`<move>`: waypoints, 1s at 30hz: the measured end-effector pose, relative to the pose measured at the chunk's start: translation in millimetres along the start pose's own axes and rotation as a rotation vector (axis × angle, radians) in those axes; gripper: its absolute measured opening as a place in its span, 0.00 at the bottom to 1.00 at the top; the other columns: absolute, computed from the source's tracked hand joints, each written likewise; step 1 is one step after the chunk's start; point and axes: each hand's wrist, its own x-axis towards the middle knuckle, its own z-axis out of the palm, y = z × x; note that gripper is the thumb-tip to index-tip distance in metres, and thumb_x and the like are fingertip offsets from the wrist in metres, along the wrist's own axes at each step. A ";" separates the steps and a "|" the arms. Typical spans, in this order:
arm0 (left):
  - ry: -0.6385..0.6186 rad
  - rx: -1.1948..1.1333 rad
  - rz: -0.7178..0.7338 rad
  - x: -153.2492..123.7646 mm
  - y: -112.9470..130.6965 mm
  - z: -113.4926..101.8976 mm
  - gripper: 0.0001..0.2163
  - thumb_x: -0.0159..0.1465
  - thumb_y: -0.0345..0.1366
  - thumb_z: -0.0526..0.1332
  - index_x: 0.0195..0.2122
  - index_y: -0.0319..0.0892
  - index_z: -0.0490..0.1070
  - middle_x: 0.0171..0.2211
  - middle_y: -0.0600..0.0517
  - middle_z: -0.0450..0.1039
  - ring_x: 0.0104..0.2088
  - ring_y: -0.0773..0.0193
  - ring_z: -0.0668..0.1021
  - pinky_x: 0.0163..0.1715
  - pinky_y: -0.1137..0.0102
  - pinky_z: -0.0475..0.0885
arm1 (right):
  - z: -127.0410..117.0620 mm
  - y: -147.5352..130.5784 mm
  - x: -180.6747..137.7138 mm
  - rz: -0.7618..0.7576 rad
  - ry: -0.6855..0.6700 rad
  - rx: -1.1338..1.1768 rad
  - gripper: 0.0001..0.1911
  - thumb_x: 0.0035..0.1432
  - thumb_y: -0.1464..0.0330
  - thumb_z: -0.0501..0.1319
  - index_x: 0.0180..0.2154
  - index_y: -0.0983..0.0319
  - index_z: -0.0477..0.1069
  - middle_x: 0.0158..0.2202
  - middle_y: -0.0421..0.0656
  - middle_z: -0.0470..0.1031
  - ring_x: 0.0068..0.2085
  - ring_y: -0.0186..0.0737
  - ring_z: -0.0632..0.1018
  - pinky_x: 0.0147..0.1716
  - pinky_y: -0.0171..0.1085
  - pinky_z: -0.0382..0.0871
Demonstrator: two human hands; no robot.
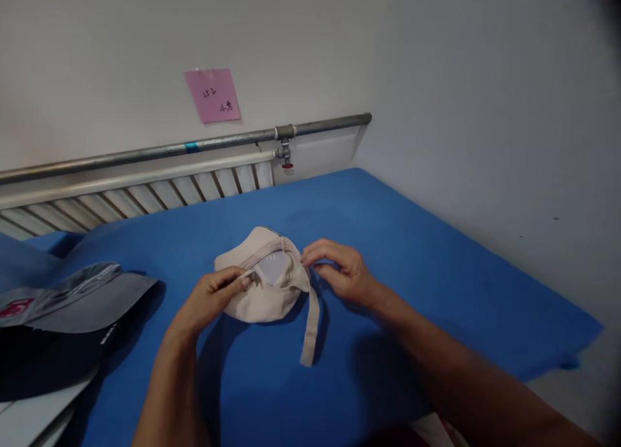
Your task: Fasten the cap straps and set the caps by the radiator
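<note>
On blue surface (pixel 412 240): beige cap (pixel 266 305), brim (pixel 252 243) pointing far-left, strap (pixel 312 327) running nearward; left hand (pixel 213 295) pinching cap, right hand (pixel 347 272) grip unclear.

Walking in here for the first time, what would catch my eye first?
Probably the pale beige fabric cap on the bright blue table, its rim in the left hand's grip, the right hand at its opposite edge. Next, the pink handwritten paper sheet on the wall above the long metal pipe. Then the grey fabric cap with a red patch, topping a pile at the left edge.
</note>
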 end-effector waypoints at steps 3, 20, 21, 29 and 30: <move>0.061 -0.014 -0.004 -2.4 1.1 -4.3 0.14 0.55 0.47 0.65 0.34 0.41 0.77 0.28 0.54 0.71 0.29 0.68 0.69 0.29 0.75 0.62 | -4.9 -11.3 1.4 -0.108 -0.220 0.012 0.15 0.49 0.81 0.51 0.35 0.62 0.71 0.37 0.44 0.77 0.42 0.38 0.76 0.47 0.43 0.65; 0.147 -0.055 0.013 -7.1 1.3 -13.3 0.12 0.54 0.46 0.67 0.33 0.43 0.78 0.27 0.55 0.72 0.27 0.70 0.68 0.27 0.76 0.61 | 24.3 -23.9 -15.6 -0.191 -0.677 -0.516 0.05 0.57 0.71 0.58 0.29 0.63 0.70 0.28 0.41 0.71 0.34 0.38 0.69 0.58 0.54 0.45; 0.146 -0.056 0.014 -6.8 0.9 -13.6 0.12 0.54 0.46 0.67 0.33 0.43 0.78 0.27 0.55 0.72 0.27 0.70 0.68 0.27 0.76 0.61 | 24.6 -23.1 -14.9 -0.195 -0.668 -0.508 0.07 0.58 0.72 0.57 0.28 0.63 0.69 0.26 0.40 0.70 0.33 0.37 0.69 0.57 0.54 0.47; 0.030 -0.125 0.071 -11.0 2.3 -9.9 0.08 0.55 0.41 0.67 0.33 0.43 0.79 0.30 0.54 0.76 0.31 0.67 0.72 0.33 0.74 0.66 | 23.0 -24.0 -7.6 0.240 -0.299 0.210 0.09 0.60 0.73 0.54 0.41 0.63 0.71 0.34 0.43 0.73 0.34 0.33 0.73 0.36 0.36 0.69; -0.003 -0.137 0.082 -11.4 3.5 -8.0 0.08 0.55 0.41 0.67 0.32 0.43 0.79 0.30 0.53 0.76 0.31 0.67 0.73 0.33 0.74 0.66 | 23.5 -23.8 -7.1 0.367 -0.239 0.291 0.10 0.60 0.71 0.55 0.43 0.62 0.71 0.34 0.42 0.73 0.33 0.32 0.73 0.33 0.34 0.68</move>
